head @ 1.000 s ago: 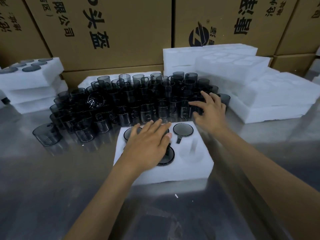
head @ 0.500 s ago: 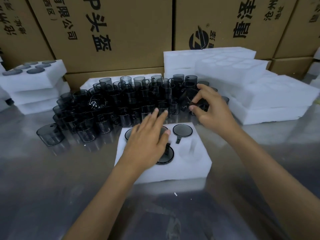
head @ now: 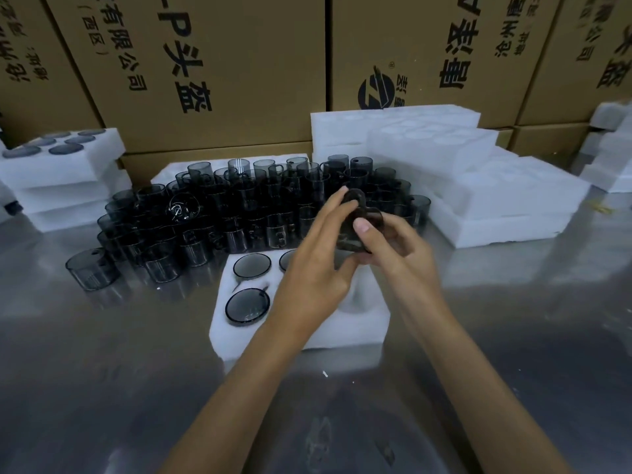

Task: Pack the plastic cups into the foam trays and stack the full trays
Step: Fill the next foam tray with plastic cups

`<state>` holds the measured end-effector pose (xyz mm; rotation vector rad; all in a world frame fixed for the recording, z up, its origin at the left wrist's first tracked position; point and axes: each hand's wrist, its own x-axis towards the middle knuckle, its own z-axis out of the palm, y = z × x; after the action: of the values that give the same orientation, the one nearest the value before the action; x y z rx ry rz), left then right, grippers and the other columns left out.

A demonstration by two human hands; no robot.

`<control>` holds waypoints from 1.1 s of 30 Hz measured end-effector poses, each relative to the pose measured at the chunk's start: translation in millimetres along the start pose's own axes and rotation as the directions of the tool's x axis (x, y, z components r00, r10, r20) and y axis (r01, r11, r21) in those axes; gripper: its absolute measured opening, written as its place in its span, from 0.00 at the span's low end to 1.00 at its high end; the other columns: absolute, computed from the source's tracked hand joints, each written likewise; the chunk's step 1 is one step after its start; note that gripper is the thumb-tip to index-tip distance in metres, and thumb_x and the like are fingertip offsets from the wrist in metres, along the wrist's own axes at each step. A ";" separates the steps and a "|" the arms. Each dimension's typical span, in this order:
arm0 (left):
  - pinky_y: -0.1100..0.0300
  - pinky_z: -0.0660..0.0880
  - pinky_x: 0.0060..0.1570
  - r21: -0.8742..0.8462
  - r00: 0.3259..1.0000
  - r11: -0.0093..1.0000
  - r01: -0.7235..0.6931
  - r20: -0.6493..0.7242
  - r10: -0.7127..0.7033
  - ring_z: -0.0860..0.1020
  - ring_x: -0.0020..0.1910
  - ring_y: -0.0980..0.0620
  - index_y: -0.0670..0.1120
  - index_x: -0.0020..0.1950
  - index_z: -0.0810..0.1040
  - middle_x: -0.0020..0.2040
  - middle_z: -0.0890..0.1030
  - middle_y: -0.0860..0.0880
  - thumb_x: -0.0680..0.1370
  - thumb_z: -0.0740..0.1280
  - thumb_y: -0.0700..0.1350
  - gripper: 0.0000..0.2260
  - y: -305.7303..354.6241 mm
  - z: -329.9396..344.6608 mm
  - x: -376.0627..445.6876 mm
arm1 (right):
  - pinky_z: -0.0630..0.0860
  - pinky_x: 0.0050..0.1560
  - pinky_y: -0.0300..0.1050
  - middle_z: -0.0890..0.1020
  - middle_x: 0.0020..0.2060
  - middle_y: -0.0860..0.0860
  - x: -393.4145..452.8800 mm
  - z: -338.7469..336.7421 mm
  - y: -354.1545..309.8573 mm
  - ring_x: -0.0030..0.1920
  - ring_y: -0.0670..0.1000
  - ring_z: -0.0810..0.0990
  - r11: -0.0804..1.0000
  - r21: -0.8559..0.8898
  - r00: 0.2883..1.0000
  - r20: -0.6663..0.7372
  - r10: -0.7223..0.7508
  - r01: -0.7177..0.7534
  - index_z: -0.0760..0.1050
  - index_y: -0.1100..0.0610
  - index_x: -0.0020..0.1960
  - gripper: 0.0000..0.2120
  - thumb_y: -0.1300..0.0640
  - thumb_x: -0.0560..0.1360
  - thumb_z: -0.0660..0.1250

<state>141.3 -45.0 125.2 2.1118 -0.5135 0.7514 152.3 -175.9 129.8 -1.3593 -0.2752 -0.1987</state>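
Note:
A white foam tray (head: 345, 328) lies on the steel table in front of me, with dark cups seated in its left pockets (head: 247, 305) and one bare pocket at its right. Above the tray's back edge both hands hold one smoky grey plastic cup (head: 359, 218) tilted on its side. My left hand (head: 316, 268) pinches it from the left, fingers reaching over its rim. My right hand (head: 398, 248) grips it from the right with the thumb on top. Behind them stands a dense crowd of several loose grey cups (head: 239, 213).
A stack of filled foam trays (head: 61, 179) sits at the far left. Piles of unfilled foam trays (head: 478, 186) stand at the right and back. Printed cardboard boxes (head: 205, 63) wall off the rear. One lone cup (head: 90, 268) stands at the crowd's left edge.
My right hand picked a cup out of the crowd and brought it back over the tray. My left hand lifted off the tray's cups and joined it on the cup.

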 end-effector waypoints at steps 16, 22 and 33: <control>0.56 0.64 0.73 -0.112 0.859 0.924 0.366 0.422 -0.289 0.72 0.66 0.66 0.57 0.68 0.75 0.63 0.79 0.63 0.71 0.77 0.46 0.27 4.3 -53.2 -8.4 | 0.75 0.41 0.36 0.81 0.32 0.48 6.2 -22.9 1.0 0.37 0.45 0.80 0.979 -0.184 0.994 0.088 -0.069 0.084 0.76 0.57 0.47 0.05 0.57 0.77 0.70; 0.44 0.43 0.78 -0.077 0.786 0.914 0.399 0.541 -0.297 0.73 0.64 0.70 0.57 0.65 0.74 0.61 0.79 0.66 0.74 0.75 0.41 0.23 -3.6 -46.0 -13.9 | 0.70 0.43 0.28 0.82 0.43 0.46 6.6 -31.8 10.5 0.43 0.42 0.77 0.915 -0.388 0.988 0.142 -0.059 0.110 0.81 0.48 0.43 0.02 0.53 0.74 0.73; 0.68 0.41 0.74 0.178 0.868 0.967 0.183 0.432 -0.244 0.46 0.74 0.74 0.73 0.71 0.61 0.73 0.57 0.72 0.70 0.63 0.71 0.30 -10.6 -42.0 -31.4 | 0.72 0.61 0.41 0.82 0.58 0.41 -19.3 -46.2 27.3 0.61 0.43 0.76 0.768 -0.561 0.948 0.246 -0.201 0.308 0.81 0.51 0.61 0.13 0.50 0.77 0.69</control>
<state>110.3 -1.8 118.8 2.4300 -0.4688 0.1621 145.7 -216.0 89.8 -1.9729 -0.5827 -0.4248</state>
